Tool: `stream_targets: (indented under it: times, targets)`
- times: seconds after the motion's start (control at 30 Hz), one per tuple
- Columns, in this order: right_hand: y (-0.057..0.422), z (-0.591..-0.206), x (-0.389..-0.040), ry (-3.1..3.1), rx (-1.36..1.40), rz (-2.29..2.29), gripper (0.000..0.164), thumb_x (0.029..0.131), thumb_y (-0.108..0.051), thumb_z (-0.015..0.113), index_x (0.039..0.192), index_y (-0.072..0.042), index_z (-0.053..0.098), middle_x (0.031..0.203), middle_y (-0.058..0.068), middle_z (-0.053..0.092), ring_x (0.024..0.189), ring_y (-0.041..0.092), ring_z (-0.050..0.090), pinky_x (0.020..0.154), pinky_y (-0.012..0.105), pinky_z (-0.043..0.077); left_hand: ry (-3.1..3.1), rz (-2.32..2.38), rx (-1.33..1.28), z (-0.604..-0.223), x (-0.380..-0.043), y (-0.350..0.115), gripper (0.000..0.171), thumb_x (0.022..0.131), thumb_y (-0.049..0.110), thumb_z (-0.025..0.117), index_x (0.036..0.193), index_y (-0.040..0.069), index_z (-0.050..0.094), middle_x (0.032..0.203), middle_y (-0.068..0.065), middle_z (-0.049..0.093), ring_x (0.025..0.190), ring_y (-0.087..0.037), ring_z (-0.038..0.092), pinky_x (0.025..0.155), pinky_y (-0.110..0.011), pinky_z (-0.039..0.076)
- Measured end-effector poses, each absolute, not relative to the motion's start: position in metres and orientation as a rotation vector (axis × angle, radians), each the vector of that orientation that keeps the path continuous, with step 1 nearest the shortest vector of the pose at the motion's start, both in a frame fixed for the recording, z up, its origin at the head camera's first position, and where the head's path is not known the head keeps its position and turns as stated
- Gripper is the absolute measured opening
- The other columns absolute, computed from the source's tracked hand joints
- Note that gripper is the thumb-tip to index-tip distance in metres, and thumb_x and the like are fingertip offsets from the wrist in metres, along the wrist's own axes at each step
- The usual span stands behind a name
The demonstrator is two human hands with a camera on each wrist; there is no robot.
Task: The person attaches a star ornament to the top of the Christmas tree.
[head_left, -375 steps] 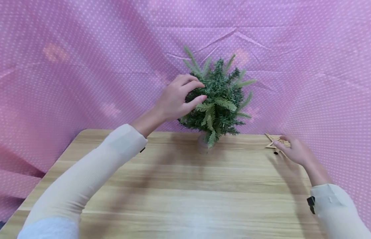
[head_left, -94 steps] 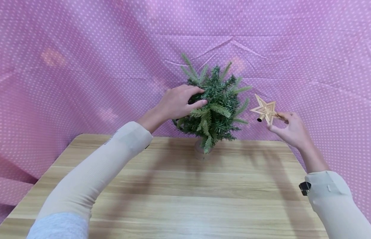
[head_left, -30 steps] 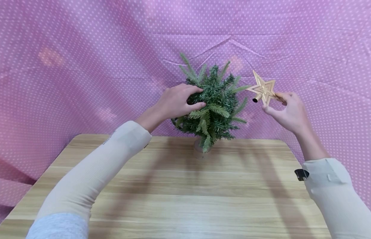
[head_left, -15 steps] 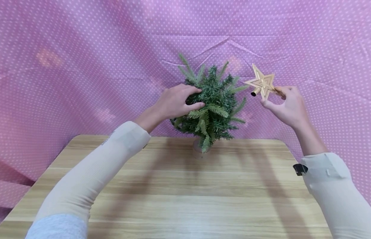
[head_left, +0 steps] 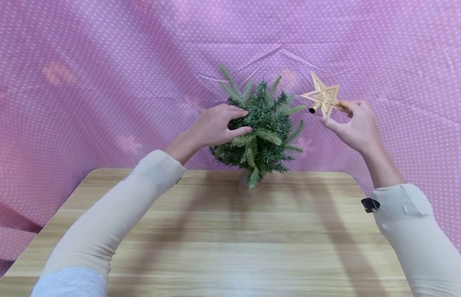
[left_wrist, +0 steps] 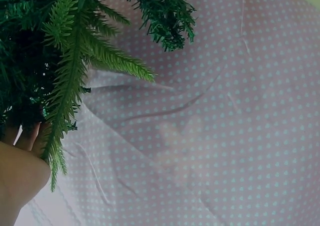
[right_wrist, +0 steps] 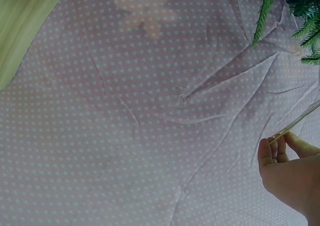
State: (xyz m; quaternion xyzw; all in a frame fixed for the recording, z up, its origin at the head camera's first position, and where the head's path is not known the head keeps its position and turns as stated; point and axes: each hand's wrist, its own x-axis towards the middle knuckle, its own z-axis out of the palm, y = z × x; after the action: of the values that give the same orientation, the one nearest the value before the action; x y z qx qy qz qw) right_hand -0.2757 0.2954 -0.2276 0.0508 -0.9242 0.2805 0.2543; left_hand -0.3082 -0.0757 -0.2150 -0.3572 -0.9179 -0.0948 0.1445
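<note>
The right hand point(head_left: 358, 126) pinches a gold star point(head_left: 324, 96) between thumb and fingers, the star projecting leftward from them, its upper point leaning slightly left. The star's hollow tube point(head_left: 315, 108) slants down and leftward from the star, dark mouth away from those fingers. Farther left, beyond the star, stands the small tree point(head_left: 269, 123); its tip point(head_left: 261, 87) points upward, near the star's height in the head view, though relative depth cannot be judged. The left hand point(head_left: 219, 123) grips the tree's left side, thumb and fingers curved about the foliage, and lies nearer this tip than the right. Below both hands' fingers, the bench point(head_left: 252, 247) supports the tree's pale base point(head_left: 249, 189).
</note>
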Motion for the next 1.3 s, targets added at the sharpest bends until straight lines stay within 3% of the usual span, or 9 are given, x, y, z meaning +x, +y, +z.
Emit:
stream_targets:
  times: [0.7, 1.3]
  targets:
    - [0.274, -0.208, -0.282, -2.492, 0.162, 0.767, 0.078, 0.089, -0.045, 0.072, 0.146, 0.003, 0.050, 0.131, 0.026, 0.047, 0.115, 0.039, 0.044, 0.093, 0.055, 0.037, -2.714, -0.272, -1.043, -0.207, -0.309, -0.075, 0.070, 0.097, 0.067, 0.050, 0.150, 0.021, 0.051, 0.154, 0.001, 0.048, 0.141, -0.030, 0.043, 0.113, -0.053, 0.038]
    - [0.263, -0.196, -0.284, -2.490, 0.117, 0.794, 0.079, 0.088, -0.046, 0.073, 0.146, 0.002, 0.050, 0.136, 0.026, 0.045, 0.120, 0.040, 0.042, 0.097, 0.057, 0.037, -2.748, -0.284, -1.056, -0.206, -0.308, -0.076, 0.075, 0.095, 0.071, 0.049, 0.151, 0.020, 0.050, 0.155, 0.000, 0.046, 0.142, -0.030, 0.042, 0.114, -0.053, 0.036]
